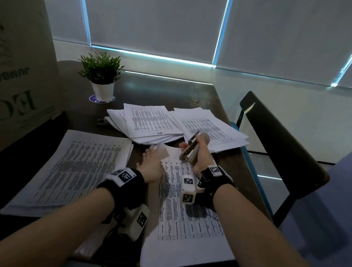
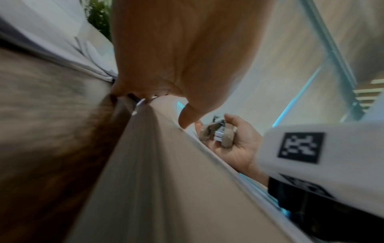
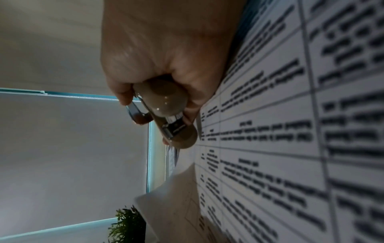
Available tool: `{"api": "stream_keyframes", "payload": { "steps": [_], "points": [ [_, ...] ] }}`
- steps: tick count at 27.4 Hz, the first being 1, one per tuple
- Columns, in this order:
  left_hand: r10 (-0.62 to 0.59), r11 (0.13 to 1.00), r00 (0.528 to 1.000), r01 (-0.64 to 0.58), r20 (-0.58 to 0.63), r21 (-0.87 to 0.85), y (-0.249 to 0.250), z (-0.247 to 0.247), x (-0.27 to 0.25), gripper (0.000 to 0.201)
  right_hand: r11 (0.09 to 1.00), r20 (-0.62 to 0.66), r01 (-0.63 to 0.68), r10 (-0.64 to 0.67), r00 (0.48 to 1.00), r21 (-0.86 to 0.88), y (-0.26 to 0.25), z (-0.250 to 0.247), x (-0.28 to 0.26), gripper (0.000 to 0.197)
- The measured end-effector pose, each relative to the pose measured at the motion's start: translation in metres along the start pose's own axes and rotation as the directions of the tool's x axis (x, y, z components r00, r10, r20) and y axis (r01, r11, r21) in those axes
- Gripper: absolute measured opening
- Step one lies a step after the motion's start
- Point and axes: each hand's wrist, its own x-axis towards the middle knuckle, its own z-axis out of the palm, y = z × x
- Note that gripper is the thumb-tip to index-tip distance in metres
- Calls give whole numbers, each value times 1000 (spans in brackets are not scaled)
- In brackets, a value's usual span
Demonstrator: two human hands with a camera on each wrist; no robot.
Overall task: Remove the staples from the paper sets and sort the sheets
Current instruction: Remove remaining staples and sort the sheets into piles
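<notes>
A stapled paper set (image 1: 187, 224) printed with a table lies in front of me on the dark table (image 1: 159, 88). My left hand (image 1: 152, 152) pinches its far left corner (image 1: 162, 150), which is bent up off the table. In the left wrist view the fingertips (image 2: 145, 97) curl down onto the paper's edge. My right hand (image 1: 200, 154) grips a tan staple remover (image 1: 190, 149) just right of that corner, above the sheet, metal tips pointing away from me. The right wrist view shows the staple remover (image 3: 166, 115) in the curled fingers beside the printed sheet (image 3: 290, 131).
A thick paper stack (image 1: 74, 169) lies at the left. Two fanned piles (image 1: 151, 124) (image 1: 207, 128) sit behind the hands. A potted plant (image 1: 101, 75) stands at the back, a cardboard box (image 1: 16, 65) at far left, a dark chair (image 1: 281, 148) to the right.
</notes>
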Motion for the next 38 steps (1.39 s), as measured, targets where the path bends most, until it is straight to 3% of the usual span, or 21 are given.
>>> {"api": "stream_keyframes", "payload": {
  "steps": [7,13,17,19,22,24,25,27,30,32,34,38],
  "points": [
    [160,966,984,-173,81,194,10,3,-19,78,1000,25,17,-17,1000,5,1,-4,1,44],
    [101,986,991,-112,83,128,7,0,-18,83,1000,45,22,-23,999,17,0,-5,1,43],
    [108,987,991,-117,84,111,4,-1,-15,75,999,34,20,-21,999,33,1,-7,4,44],
    [201,975,979,-198,-30,97,4,-2,-13,57,999,27,14,-16,1000,46,2,-5,2,43],
    [331,943,917,-314,-220,110,5,-6,-14,33,994,42,-43,39,998,104,0,-3,-1,39],
    [367,930,889,-346,-274,126,4,-8,-15,36,1000,12,-4,4,1000,-27,-10,-12,-5,47],
    [357,934,882,-347,-308,89,3,-8,-15,33,978,-34,56,-64,997,-203,-19,-20,-7,53],
    [299,924,873,-365,-384,-111,4,-13,-19,19,865,-56,161,-212,976,-476,-39,-38,-17,62],
    [210,780,849,-445,-485,-440,30,-32,-36,9,863,150,176,-118,982,-473,-68,-48,-45,53],
    [243,705,763,-563,-599,-432,62,-56,-54,11,859,237,250,-155,959,-447,-90,-39,-63,46],
    [326,629,621,-705,-712,-327,95,-85,-70,13,824,257,416,-338,905,-384,-113,-16,-79,38],
    [359,497,375,-852,-855,-165,134,-120,-85,11,682,248,705,-661,708,-195,-143,25,-117,24]
  ]
}}
